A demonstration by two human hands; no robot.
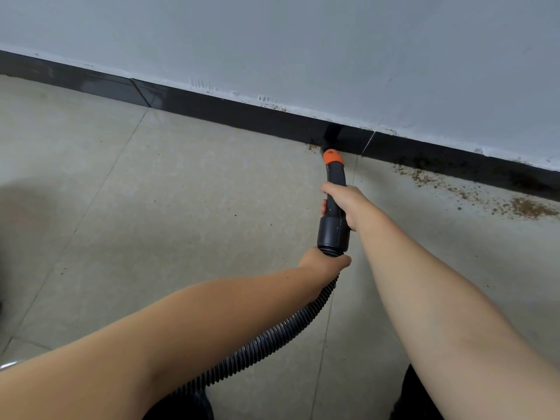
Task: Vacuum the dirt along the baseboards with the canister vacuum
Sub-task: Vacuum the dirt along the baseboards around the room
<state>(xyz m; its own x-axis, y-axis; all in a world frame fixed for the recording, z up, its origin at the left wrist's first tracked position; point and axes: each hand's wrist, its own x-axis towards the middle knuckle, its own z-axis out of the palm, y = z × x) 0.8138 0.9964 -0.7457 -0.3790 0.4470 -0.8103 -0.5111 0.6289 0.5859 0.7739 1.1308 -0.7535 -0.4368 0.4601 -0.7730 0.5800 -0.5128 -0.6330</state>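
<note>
Your right hand (pixel 344 204) is wrapped tight around the black plastic vacuum tube with the orange collar (pixel 334 189). Your left hand (pixel 325 262) grips the black ribbed hose (pixel 266 338) just behind it. The tube's tip touches the black shiny baseboard (pixel 242 116). Brown crumbly dirt (pixel 472 192) lies along the baseboard to the right, on the grey tiled floor (pixel 181 207).

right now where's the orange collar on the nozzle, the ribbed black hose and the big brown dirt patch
orange collar (pixel 333 157), head view, its top face
ribbed black hose (pixel 272 334), head view, mid-run below the left forearm
brown dirt patch (pixel 528 207), head view, densest part
</note>
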